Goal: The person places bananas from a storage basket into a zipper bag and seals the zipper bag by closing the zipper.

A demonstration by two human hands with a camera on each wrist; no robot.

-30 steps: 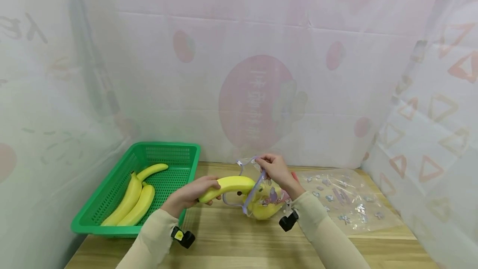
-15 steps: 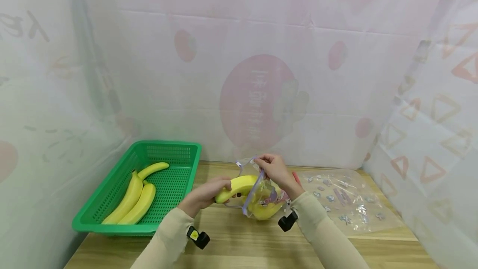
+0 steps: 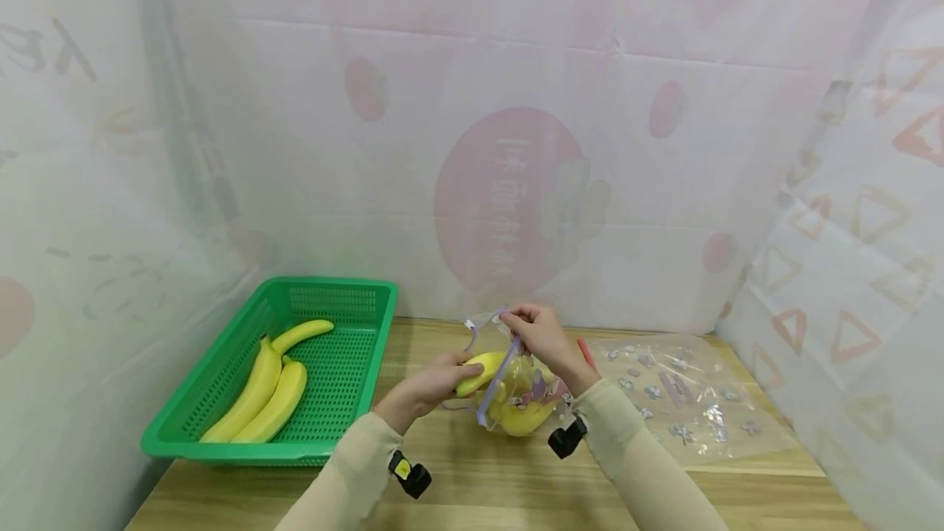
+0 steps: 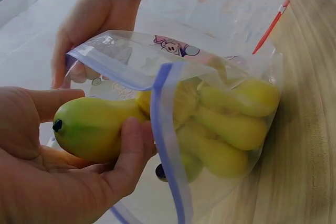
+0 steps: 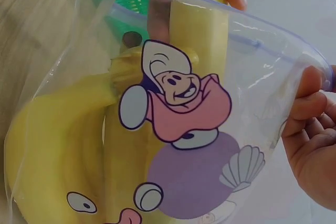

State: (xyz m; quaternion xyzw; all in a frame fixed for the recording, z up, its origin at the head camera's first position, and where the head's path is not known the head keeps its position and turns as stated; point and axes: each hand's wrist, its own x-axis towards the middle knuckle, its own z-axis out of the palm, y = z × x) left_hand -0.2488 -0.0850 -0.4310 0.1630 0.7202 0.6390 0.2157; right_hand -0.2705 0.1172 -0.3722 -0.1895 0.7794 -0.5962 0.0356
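While my R hand (image 3: 543, 340) pinches the clear plastic zip bag w/ purple edge (image 3: 537, 390) at its rim, my L hand (image 3: 431, 385), gripping a curved yellow banana (image 4: 92, 129), has pushed closer: far end's now inside the bag, near end just outside, i.e. part-bagged.

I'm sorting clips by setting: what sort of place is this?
Probably a makeshift recording booth: printed sheets enclose a wooden table on three sides, with two black wrist cameras in view.

Cream long sleeves (image 3: 643, 461), a boxy black wrist camera (image 3: 567, 438) on each, yellow label (image 3: 401, 467) on the left one
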